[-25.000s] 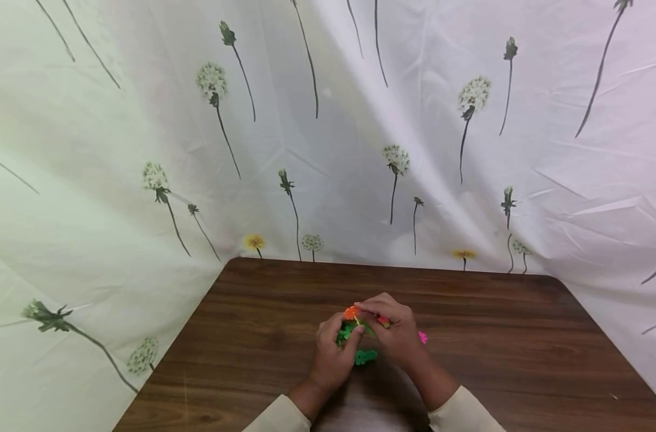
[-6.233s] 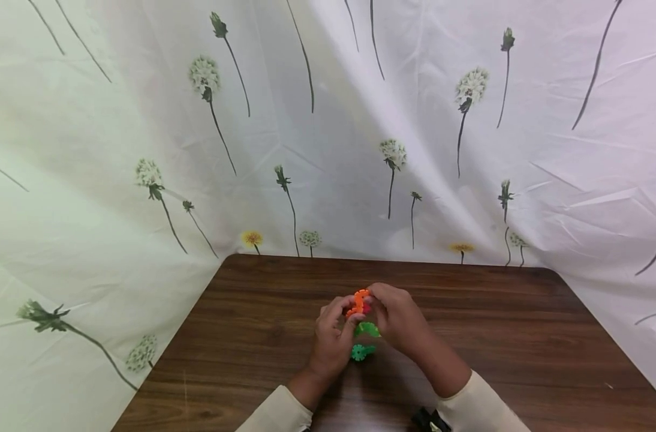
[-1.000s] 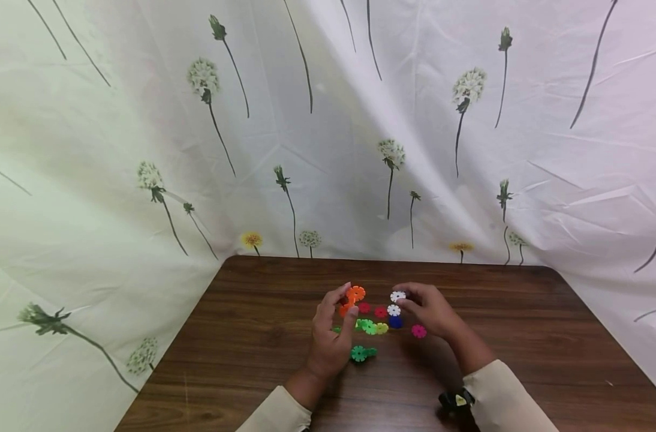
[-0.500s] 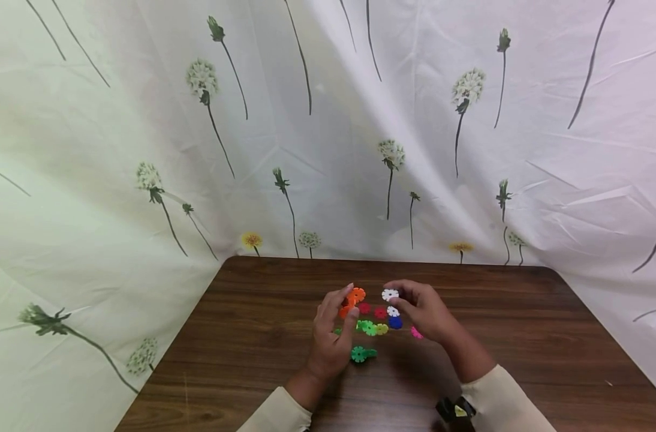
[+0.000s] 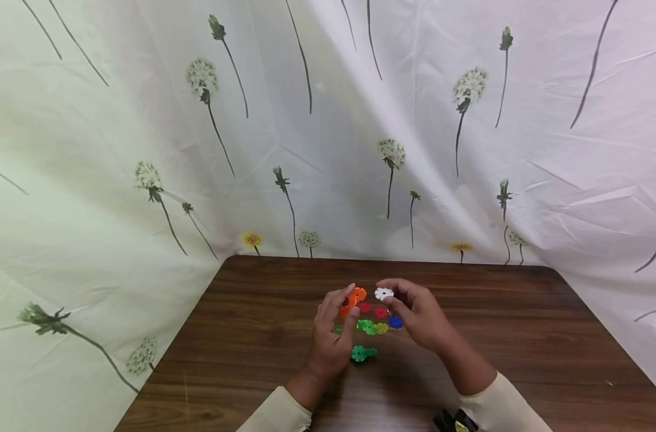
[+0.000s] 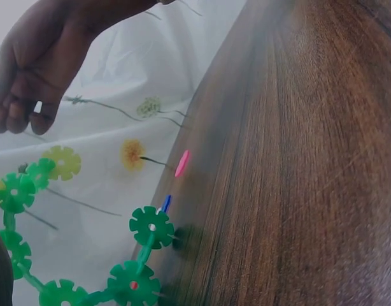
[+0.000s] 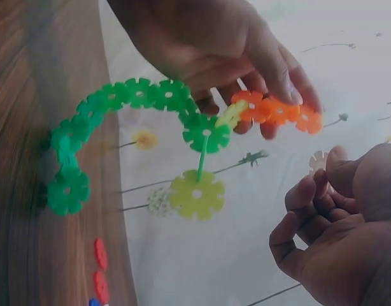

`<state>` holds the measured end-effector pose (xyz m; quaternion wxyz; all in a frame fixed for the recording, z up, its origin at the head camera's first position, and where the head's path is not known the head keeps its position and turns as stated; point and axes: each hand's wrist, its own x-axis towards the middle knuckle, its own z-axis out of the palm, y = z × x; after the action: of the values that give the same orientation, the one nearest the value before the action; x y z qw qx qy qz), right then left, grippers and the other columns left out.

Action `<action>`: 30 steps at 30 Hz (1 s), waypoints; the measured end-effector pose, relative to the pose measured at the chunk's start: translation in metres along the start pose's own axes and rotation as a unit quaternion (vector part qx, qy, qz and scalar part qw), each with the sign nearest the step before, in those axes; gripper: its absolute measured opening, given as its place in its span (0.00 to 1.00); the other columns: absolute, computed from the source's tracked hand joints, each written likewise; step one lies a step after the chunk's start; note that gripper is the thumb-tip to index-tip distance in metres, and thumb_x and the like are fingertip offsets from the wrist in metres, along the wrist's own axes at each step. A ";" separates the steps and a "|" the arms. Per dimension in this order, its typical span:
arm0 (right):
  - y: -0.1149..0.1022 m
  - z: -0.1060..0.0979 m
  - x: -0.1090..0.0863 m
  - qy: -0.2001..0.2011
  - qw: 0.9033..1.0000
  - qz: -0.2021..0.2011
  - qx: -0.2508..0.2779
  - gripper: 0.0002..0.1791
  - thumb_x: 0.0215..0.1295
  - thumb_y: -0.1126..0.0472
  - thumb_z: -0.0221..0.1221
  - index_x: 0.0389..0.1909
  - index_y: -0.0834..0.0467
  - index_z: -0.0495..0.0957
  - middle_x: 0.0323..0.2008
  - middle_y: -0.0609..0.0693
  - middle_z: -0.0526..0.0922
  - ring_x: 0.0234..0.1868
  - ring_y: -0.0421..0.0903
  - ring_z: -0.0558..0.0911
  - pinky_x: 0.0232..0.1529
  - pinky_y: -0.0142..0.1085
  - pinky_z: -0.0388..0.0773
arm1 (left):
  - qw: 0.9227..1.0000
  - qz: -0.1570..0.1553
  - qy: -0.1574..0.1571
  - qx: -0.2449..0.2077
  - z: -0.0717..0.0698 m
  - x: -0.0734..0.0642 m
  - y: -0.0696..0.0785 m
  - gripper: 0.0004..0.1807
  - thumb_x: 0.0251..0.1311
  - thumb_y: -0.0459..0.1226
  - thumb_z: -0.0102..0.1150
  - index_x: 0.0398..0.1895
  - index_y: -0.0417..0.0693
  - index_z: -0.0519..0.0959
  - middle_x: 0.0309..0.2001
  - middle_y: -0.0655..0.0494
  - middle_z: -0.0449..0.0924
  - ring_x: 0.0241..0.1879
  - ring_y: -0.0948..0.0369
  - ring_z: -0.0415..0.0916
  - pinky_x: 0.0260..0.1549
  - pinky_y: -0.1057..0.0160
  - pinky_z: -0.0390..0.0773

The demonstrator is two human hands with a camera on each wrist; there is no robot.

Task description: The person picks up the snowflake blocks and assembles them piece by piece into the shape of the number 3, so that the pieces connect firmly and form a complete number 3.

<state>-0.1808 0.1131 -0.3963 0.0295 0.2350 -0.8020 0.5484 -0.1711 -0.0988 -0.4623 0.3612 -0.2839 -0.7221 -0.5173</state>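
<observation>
In the head view, the left hand (image 5: 330, 337) holds the chain of notched discs (image 5: 367, 325) by its orange end, thumb on one side and fingers on the other, with the green and yellow-green lengths hanging over the table (image 5: 274, 384). The right hand (image 5: 422, 315) pinches a loose white disc (image 5: 384, 294) between thumb and fingers, near the orange end but apart from it. Red discs (image 5: 381, 312) and a blue disc (image 5: 395, 322) lie close by on the dark wood grain.

The left wrist view shows the chain's green stretch bending round in a hook, each flat, flower-edged disc slotted crosswise into its neighbour. A pink disc (image 6: 183, 164) shows edge-on, thin as a coin.

In the right wrist view, the plastic looks smooth and faintly see-through, with a small hole in every centre. The chain should be very light, each disc stiff with a slight spring, while the joints are likely its weak points, apt to twist or pop loose. A firm grip on the disc beside a joint would probably serve best; the white one suits a pinch across its flat faces. Whether the lowest green disc touches the table, I cannot tell.
</observation>
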 end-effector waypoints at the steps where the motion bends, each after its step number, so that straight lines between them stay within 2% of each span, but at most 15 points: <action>1: -0.001 0.001 0.000 0.001 1.000 -0.002 0.001 0.15 0.83 0.65 0.57 0.64 0.62 0.81 0.41 0.56 0.83 0.37 0.41 0.81 0.40 0.31 0.84 | 1.000 -0.001 -0.001 0.001 0.000 0.000 0.000 0.29 0.75 0.26 0.61 0.76 0.50 0.75 0.62 0.48 0.82 0.59 0.54 0.80 0.60 0.56 0.83; 6: -0.005 0.003 -0.002 0.003 1.000 -0.006 0.006 0.15 0.83 0.66 0.57 0.64 0.62 0.81 0.41 0.56 0.84 0.37 0.41 0.82 0.40 0.31 0.85 | 1.000 -0.003 -0.004 0.004 0.000 -0.001 0.000 0.28 0.75 0.26 0.61 0.76 0.50 0.75 0.62 0.48 0.83 0.58 0.54 0.80 0.60 0.59 0.81; 13: -0.010 0.002 -0.004 0.017 1.000 -0.011 0.010 0.15 0.82 0.66 0.58 0.64 0.62 0.81 0.42 0.57 0.85 0.39 0.53 0.84 0.41 0.31 0.85 | 1.000 -0.015 -0.015 0.004 -0.001 -0.001 0.002 0.28 0.76 0.28 0.61 0.76 0.53 0.75 0.63 0.51 0.83 0.60 0.55 0.80 0.60 0.53 0.81; 19: -0.012 0.001 -0.003 0.014 1.000 -0.014 0.005 0.15 0.82 0.66 0.59 0.64 0.61 0.81 0.44 0.57 0.85 0.38 0.48 0.83 0.41 0.30 0.85 | 1.000 -0.009 -0.014 -0.003 -0.001 -0.001 0.003 0.28 0.76 0.27 0.61 0.76 0.50 0.75 0.62 0.49 0.83 0.60 0.54 0.81 0.61 0.54 0.80; 26: -0.015 0.000 0.001 -0.005 1.000 -0.019 0.000 0.15 0.82 0.64 0.59 0.64 0.61 0.81 0.46 0.57 0.84 0.39 0.45 0.82 0.42 0.30 0.85 | 0.999 -0.031 -0.022 -0.008 -0.002 -0.001 0.005 0.28 0.78 0.29 0.60 0.77 0.55 0.74 0.64 0.52 0.82 0.62 0.55 0.80 0.61 0.52 0.79; 30: -0.015 0.001 0.003 -0.020 0.999 -0.025 -0.004 0.14 0.83 0.64 0.59 0.63 0.62 0.81 0.46 0.58 0.85 0.39 0.41 0.82 0.43 0.30 0.85 | 1.000 -0.015 -0.020 -0.011 -0.002 -0.001 0.003 0.29 0.77 0.27 0.61 0.77 0.52 0.74 0.63 0.49 0.82 0.61 0.54 0.80 0.59 0.50 0.80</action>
<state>-0.1775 0.1068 -0.3828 0.0279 0.2655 -0.7984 0.5397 -0.1677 -0.0996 -0.4611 0.3362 -0.2876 -0.7272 -0.5248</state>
